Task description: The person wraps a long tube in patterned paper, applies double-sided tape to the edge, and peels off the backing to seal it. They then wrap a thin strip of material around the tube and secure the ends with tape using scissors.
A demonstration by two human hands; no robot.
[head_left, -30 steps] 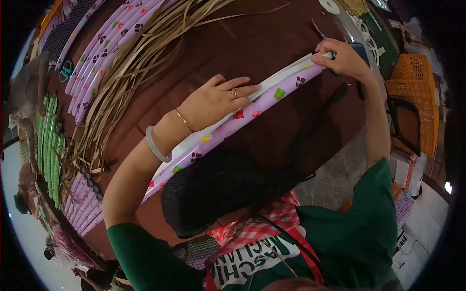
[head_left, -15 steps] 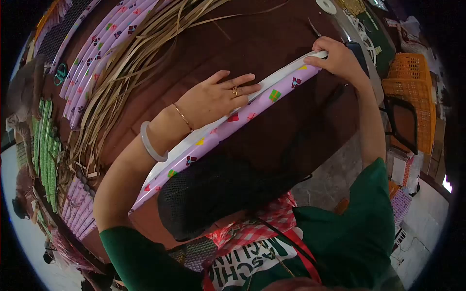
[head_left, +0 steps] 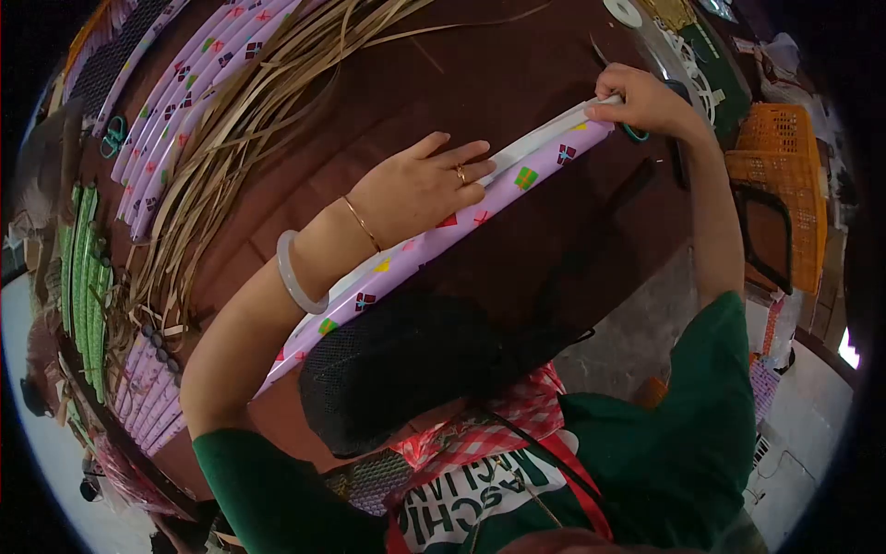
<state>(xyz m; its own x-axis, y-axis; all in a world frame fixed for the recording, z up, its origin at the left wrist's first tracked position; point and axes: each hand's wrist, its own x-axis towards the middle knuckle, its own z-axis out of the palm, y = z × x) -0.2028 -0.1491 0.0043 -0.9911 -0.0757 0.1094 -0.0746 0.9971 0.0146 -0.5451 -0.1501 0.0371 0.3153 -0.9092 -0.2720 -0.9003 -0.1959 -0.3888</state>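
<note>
From where I stand, the long lilac tube printed with small coloured gift boxes (head_left: 526, 178) lies aslant over the dark red-brown tabletop (head_left: 434, 106), running from near left to far right. A glossy white strip (head_left: 544, 132) shows along its far side. The right hand (head_left: 637, 100) has thumb and bent fingers closed on the tube's far-right end. The left hand (head_left: 406, 194) lies across its middle, fingers rather wide, the underside of the palm hidden; how hard it presses I cannot tell. I'd want that far end pinched firmly, without crushing it, while the left palm bears down lightly and evenly, so that the white edge runs straight and the lilac surface shows no creases. Fingers held flat would serve better than fingertips digging in. Just beside the right hand are teal-handled scissors (head_left: 635, 132), and it would be wise to mind their blades.
</note>
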